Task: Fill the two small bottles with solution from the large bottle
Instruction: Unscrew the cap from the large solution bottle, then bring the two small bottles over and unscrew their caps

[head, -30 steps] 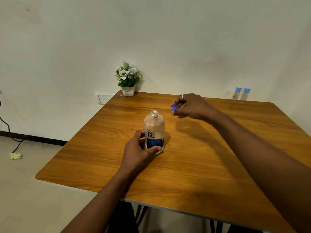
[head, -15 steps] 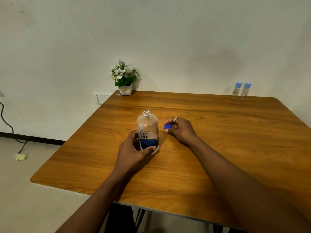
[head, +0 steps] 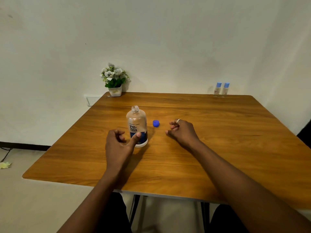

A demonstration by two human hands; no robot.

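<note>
The large clear bottle (head: 137,125) with a blue "renu" label stands upright and uncapped near the middle of the wooden table (head: 202,157). Its blue cap (head: 156,123) lies on the table just to its right. My left hand (head: 118,145) sits beside the bottle's lower left, fingers loosened, the thumb crossing in front of the label. My right hand (head: 182,132) rests to the right of the cap, fingers curled, holding nothing. Two small bottles with light-blue caps (head: 221,89) stand side by side at the table's far right edge by the wall.
A small white pot of white flowers (head: 114,81) stands at the table's far left corner. The wall runs right behind the table's back edge. A wall socket (head: 91,100) sits left of the table, and a cable lies on the floor at far left.
My right hand set the blue cap down beside the large bottle and drew away to the right. My left hand loosened its grip on the bottle.
</note>
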